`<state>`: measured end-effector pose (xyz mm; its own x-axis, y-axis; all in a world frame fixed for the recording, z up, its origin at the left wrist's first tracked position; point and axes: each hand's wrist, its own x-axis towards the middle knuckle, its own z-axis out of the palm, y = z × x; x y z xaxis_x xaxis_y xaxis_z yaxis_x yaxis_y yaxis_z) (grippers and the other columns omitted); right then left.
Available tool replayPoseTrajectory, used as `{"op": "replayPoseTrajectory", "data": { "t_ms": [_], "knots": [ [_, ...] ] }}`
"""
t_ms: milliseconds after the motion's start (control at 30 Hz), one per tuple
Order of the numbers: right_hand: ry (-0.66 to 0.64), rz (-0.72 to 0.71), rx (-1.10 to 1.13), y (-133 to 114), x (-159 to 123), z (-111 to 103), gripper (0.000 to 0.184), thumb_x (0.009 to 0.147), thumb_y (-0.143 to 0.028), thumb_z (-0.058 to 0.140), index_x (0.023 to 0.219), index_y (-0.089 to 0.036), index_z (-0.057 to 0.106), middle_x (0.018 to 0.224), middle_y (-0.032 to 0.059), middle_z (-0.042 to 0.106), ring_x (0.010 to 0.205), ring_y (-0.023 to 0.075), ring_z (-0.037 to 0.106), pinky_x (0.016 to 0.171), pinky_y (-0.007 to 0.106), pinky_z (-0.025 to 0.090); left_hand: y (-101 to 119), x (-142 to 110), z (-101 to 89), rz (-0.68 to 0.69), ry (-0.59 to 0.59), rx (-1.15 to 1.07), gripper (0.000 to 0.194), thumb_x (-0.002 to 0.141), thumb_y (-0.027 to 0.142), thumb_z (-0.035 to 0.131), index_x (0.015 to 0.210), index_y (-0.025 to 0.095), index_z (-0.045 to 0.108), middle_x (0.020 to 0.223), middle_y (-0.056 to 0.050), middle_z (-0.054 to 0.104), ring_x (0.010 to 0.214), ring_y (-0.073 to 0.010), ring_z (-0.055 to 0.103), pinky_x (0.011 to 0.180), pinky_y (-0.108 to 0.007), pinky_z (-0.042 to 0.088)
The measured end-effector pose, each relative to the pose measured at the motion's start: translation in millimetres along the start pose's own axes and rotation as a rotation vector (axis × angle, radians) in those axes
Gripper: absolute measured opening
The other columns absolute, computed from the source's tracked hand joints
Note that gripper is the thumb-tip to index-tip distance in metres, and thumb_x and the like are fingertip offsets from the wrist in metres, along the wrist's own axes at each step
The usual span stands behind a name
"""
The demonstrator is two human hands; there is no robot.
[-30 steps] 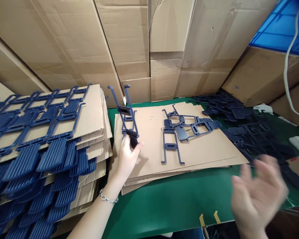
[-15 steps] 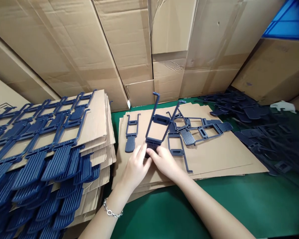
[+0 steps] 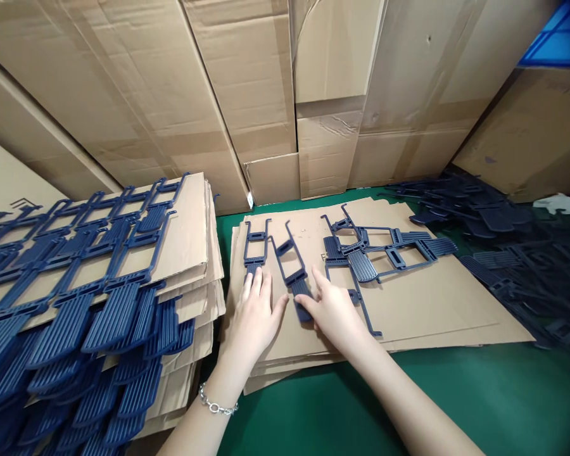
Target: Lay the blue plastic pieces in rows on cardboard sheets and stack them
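My left hand (image 3: 256,310) lies with fingers outstretched over the ribbed pad of a dark blue plastic frame (image 3: 256,237), which rests on the cardboard sheet (image 3: 418,310). To its right, a second dark blue plastic frame (image 3: 294,276) sits slanted, its two hooked arms pointing away from me. My right hand (image 3: 335,310) grips this one at its ribbed pad, thumb on top; its other fingers are partly hidden. Beside the right hand lies another frame (image 3: 342,273), partly covered by the hand. Farther right, several overlapping frames (image 3: 393,253) rest on the same sheet.
At left stands a tall stack of cardboard sheets (image 3: 190,253) layered with frames, their ribbed pads (image 3: 114,316) overhanging the front. A dark heap of frames (image 3: 484,209) lies on the right of the green table (image 3: 408,399). Large cardboard boxes (image 3: 247,82) wall off the back.
The frame that both hands held raised has come down onto the sheet. My left hand has left it and spread out leftward over the leftmost frame; my right hand has shifted right.
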<state>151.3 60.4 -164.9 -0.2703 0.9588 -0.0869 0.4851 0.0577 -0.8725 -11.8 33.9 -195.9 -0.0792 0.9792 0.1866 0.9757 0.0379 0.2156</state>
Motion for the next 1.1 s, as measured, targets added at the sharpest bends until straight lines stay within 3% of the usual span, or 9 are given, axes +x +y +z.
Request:
{"op": "replayPoseTrajectory", "data": {
  "t_ms": [100, 200, 300, 400, 533, 667, 833, 967, 1100],
  "knots": [
    [0.085, -0.176, -0.102, 3.7, -3.2, 11.6, 0.06, 0.077, -0.024, 0.053, 0.132, -0.015, 0.033, 0.091, 0.006, 0.058, 0.08, 0.0164, 0.058, 0.068, 0.026, 0.047, 0.5, -0.7, 1.2, -0.019, 0.02, -0.004, 0.058, 0.086, 0.048, 0.03, 0.132, 0.013, 0.035, 0.141, -0.016, 0.027, 0.129, -0.0337, 0.021, 0.097, -0.052, 0.031],
    [0.106, -0.359, -0.334, 5.2, -8.9, 18.0, 0.054, 0.077, -0.025, 0.053, 0.129, -0.016, 0.039, 0.116, 0.0118, 0.047, 0.099, 0.0205, 0.052, 0.08, 0.031, 0.046, 1.2, -1.4, 1.8, 0.002, 0.045, 0.017, 0.057, 0.086, 0.047, 0.031, 0.131, 0.014, 0.037, 0.14, -0.016, 0.028, 0.129, -0.0344, 0.022, 0.097, -0.053, 0.031],
    [0.076, -0.422, -0.588, 3.5, -14.3, 21.4, 0.041, 0.075, -0.031, 0.059, 0.112, -0.015, 0.055, 0.112, 0.0117, 0.05, 0.096, 0.0243, 0.05, 0.082, 0.036, 0.045, 1.1, -1.6, 2.7, 0.021, 0.066, 0.048, 0.056, 0.085, 0.047, 0.032, 0.129, 0.013, 0.039, 0.139, -0.017, 0.031, 0.128, -0.0351, 0.024, 0.097, -0.052, 0.031],
    [0.091, -0.44, -0.727, 1.8, -16.6, 25.5, 0.039, 0.076, -0.035, 0.058, 0.109, -0.015, 0.057, 0.108, 0.012, 0.052, 0.091, 0.0243, 0.051, 0.079, 0.039, 0.044, 0.4, -1.2, 3.3, 0.025, 0.076, 0.066, 0.056, 0.085, 0.046, 0.034, 0.128, 0.011, 0.04, 0.138, -0.017, 0.033, 0.127, -0.0353, 0.026, 0.098, -0.052, 0.03],
    [0.134, -0.456, -0.761, 3.6, -16.2, 31.8, 0.038, 0.081, -0.035, 0.054, 0.112, -0.015, 0.052, 0.117, 0.0128, 0.05, 0.1, 0.0252, 0.049, 0.092, 0.052, 0.032, -2.3, -0.6, 4.7, 0.032, 0.073, 0.064, 0.049, 0.087, 0.038, 0.032, 0.128, 0.012, 0.04, 0.138, -0.017, 0.033, 0.127, -0.0351, 0.026, 0.098, -0.053, 0.03],
    [0.171, -0.482, -0.759, 5.0, -18.1, 35.0, 0.026, 0.084, -0.03, 0.049, 0.104, -0.014, 0.052, 0.123, 0.0135, 0.046, 0.111, 0.0278, 0.041, 0.095, 0.06, 0.022, -5.3, -1.3, 7.7, 0.05, 0.099, 0.026, 0.045, 0.087, 0.026, 0.029, 0.13, 0.015, 0.038, 0.138, -0.012, 0.034, 0.128, -0.0327, 0.025, 0.099, -0.051, 0.031],
    [0.238, -0.476, -0.842, 3.4, -20.7, 37.2, 0.014, 0.083, -0.021, 0.046, 0.091, -0.015, 0.056, 0.11, 0.0118, 0.051, 0.098, 0.0252, 0.047, 0.096, 0.059, 0.02, -6.2, -1.5, 9.4, 0.056, 0.11, 0.047, 0.045, 0.087, 0.025, 0.03, 0.129, 0.014, 0.039, 0.137, -0.012, 0.035, 0.127, -0.0327, 0.027, 0.098, -0.05, 0.032],
    [0.2, -0.441, -0.879, 2.0, -18.4, 38.6, 0.021, 0.085, -0.013, 0.037, 0.09, -0.016, 0.057, 0.095, 0.009, 0.054, 0.086, 0.0195, 0.051, 0.099, 0.057, 0.017, -5.7, 0.1, 7.7, 0.056, 0.072, 0.091, 0.045, 0.088, 0.024, 0.027, 0.129, 0.011, 0.04, 0.138, -0.011, 0.035, 0.128, -0.0315, 0.026, 0.1, -0.049, 0.031],
    [0.153, -0.424, -0.861, -0.9, -16.6, 41.7, 0.033, 0.086, -0.009, 0.03, 0.106, -0.015, 0.055, 0.109, 0.0123, 0.053, 0.102, 0.0223, 0.048, 0.099, 0.059, 0.014, -6.2, 1.3, 7.4, 0.044, 0.067, 0.086, 0.045, 0.088, 0.026, 0.027, 0.13, 0.012, 0.038, 0.139, -0.009, 0.034, 0.128, -0.0296, 0.025, 0.102, -0.047, 0.03]
  ]
}}
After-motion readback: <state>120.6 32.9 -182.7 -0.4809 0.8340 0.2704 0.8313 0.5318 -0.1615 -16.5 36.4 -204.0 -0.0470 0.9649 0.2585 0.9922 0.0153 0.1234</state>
